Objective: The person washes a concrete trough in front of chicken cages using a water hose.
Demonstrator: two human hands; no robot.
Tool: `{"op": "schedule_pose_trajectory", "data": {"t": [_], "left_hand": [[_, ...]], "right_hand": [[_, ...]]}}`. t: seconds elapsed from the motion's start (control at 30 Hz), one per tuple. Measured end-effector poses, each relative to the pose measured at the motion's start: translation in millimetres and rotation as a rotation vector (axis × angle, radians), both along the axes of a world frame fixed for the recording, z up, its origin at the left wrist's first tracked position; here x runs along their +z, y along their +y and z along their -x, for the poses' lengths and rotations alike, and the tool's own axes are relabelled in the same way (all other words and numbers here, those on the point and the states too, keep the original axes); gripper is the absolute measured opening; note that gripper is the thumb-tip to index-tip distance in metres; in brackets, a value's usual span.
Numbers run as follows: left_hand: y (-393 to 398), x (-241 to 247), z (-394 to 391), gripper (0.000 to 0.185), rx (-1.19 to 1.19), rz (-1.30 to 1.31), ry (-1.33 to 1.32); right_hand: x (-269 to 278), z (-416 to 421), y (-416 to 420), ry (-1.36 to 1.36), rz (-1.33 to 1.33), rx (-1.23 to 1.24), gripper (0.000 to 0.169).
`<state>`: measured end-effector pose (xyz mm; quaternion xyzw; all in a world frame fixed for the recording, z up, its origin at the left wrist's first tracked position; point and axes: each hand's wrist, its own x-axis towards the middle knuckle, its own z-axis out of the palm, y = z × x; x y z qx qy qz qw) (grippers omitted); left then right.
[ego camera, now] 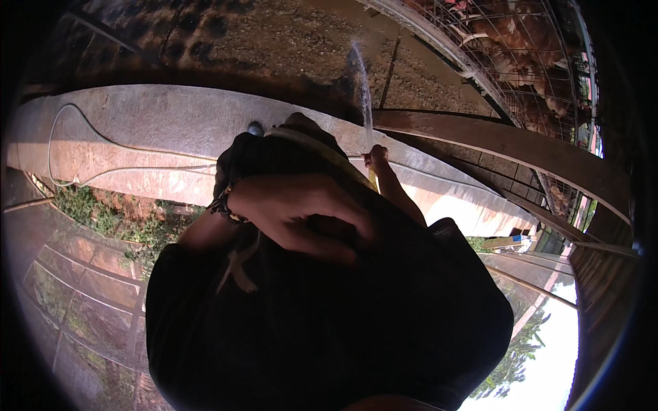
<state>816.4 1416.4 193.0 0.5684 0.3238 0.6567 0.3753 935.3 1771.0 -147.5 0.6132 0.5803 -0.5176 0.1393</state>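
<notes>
My right hand (pixel 378 155) grips a yellowish hose (pixel 373 180), held out beyond my dark shirt. A white water jet (pixel 365 92) shoots from its end, away from me, onto the brown, crusted ground (pixel 303 46) past the walkway. Close to my belly is my left hand (pixel 303 216), a beaded bracelet on its wrist. Its fingers curl towards the thumb over the dark shirt (pixel 329 318); the fingertips lie in shadow, so whether they pinch the cloth is unclear. Beneath me a pale hose (pixel 128 149) runs along the concrete walkway (pixel 169 113), looping at the left.
Brown hens (pixel 519 46) stand in wire cages (pixel 560 103) at upper right. A wooden beam (pixel 493 136) crosses beside the walkway. Green plants (pixel 103 216) and netting (pixel 87 287) border the left. A small grey round object (pixel 255 128) is near my feet.
</notes>
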Motion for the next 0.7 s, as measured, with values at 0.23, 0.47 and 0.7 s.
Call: {"op": "schedule_pose_trajectory", "data": {"t": [0.23,0.47,0.7], "left_hand": [[-15,-41,24,0.007,0.160,0.240,0.060],[-37,-150,54,0.017,0.539,0.733,-0.029],[-74,-303,49,0.026,0.510,1.012,-0.155]], "right_hand": [[2,4,3,0.022,0.034,0.015,0.020],[12,10,1,0.059,0.022,0.011,0.017],[5,6,8,0.050,0.039,0.053,0.020]]}}
